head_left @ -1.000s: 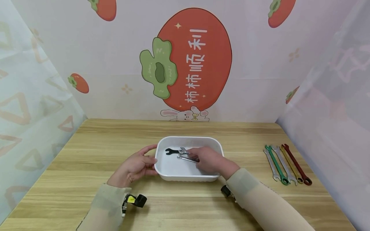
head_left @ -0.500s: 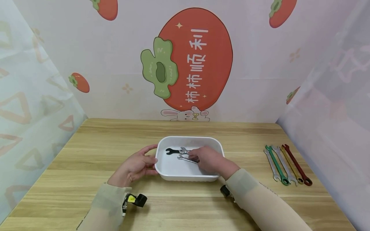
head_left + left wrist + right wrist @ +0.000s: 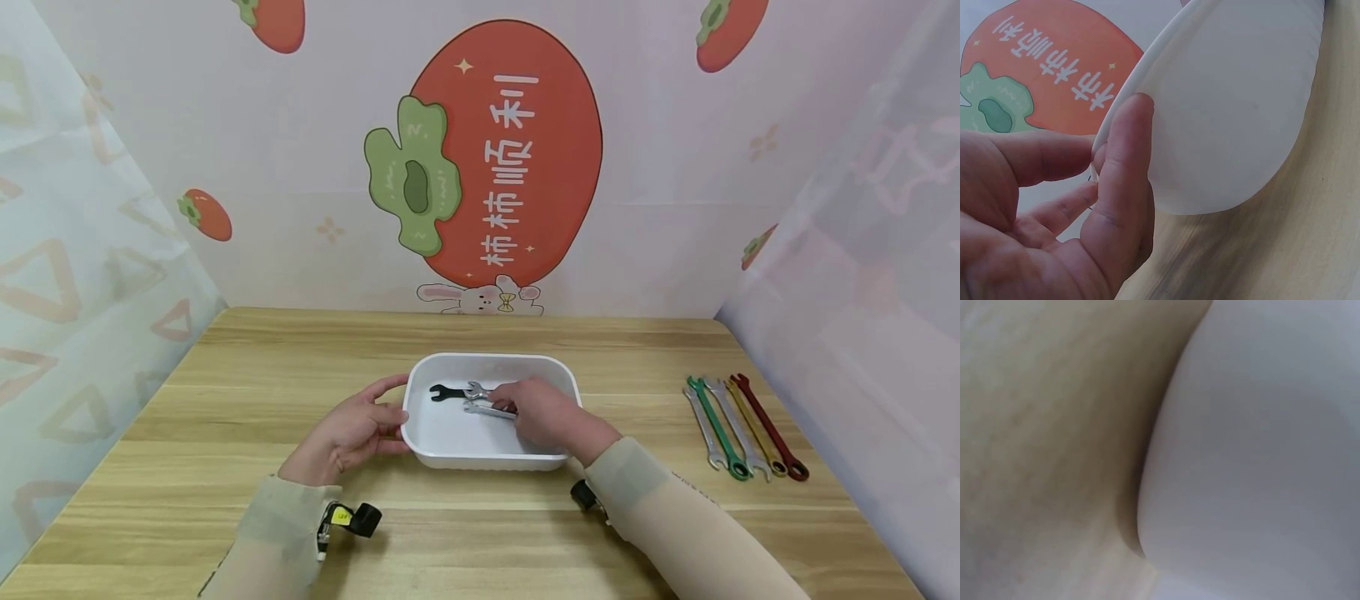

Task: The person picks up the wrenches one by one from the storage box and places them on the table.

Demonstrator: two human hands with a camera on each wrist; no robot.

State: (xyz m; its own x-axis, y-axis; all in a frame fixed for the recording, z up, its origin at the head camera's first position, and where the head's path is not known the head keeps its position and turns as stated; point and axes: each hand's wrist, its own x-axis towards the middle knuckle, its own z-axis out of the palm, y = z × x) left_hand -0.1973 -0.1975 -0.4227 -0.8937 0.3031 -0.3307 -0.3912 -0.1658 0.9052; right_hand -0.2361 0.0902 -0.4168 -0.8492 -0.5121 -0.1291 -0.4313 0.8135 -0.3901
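Observation:
A white plastic bin [image 3: 457, 435] stands mid-table. My left hand [image 3: 352, 433] grips its left rim; in the left wrist view the thumb and fingers pinch the bin's wall [image 3: 1229, 125] from both sides. My right hand [image 3: 540, 410] reaches inside over the right rim, its fingers curled round the end of a small silver wrench [image 3: 486, 409]. Just behind lie a black open-end wrench [image 3: 447, 393] and another silver wrench [image 3: 476, 390], their right ends hidden by the right hand. The right wrist view has only the bin's blurred outer wall [image 3: 1254, 462], no fingers.
To the right on the wooden table [image 3: 480, 542] lies a slanted row of longer wrenches: silver, a green wrench [image 3: 718, 429], silver, a gold wrench [image 3: 753, 427] and a red wrench [image 3: 770, 429]. A printed backdrop [image 3: 300, 267] encloses the back and sides.
The nearer silver wrench under the right fingers has shifted slightly and lies at a flatter angle. The left hand and the bin stay where they were.

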